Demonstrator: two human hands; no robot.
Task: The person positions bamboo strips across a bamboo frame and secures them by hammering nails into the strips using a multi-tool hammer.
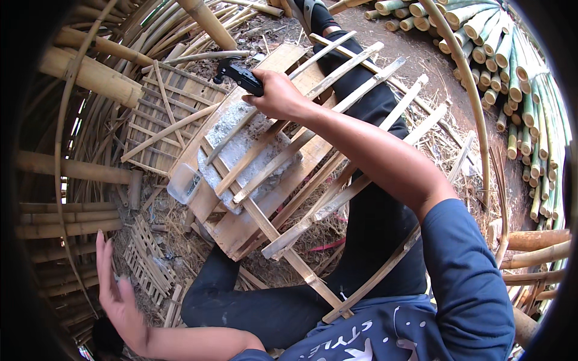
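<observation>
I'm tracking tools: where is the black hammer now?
In the head view, the black hammer is in the right hand, upper left of centre, beside the square slatted panel.

Place: rustic bamboo workshop
Stock: stacked poles (518, 84)
Tool: hammer (244, 78)
Work: slatted frame (260, 219) over boards (282, 59)
Ground: bare earth (415, 54), straw (186, 253)

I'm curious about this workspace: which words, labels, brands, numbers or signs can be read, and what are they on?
White printed lettering on the dark blue cloth shirt: partly cut off by the lower edge; I won't copy its wording.
Black claw-headed hand tool in the right hand: any markings are too small to read.
No other text is readable.
</observation>
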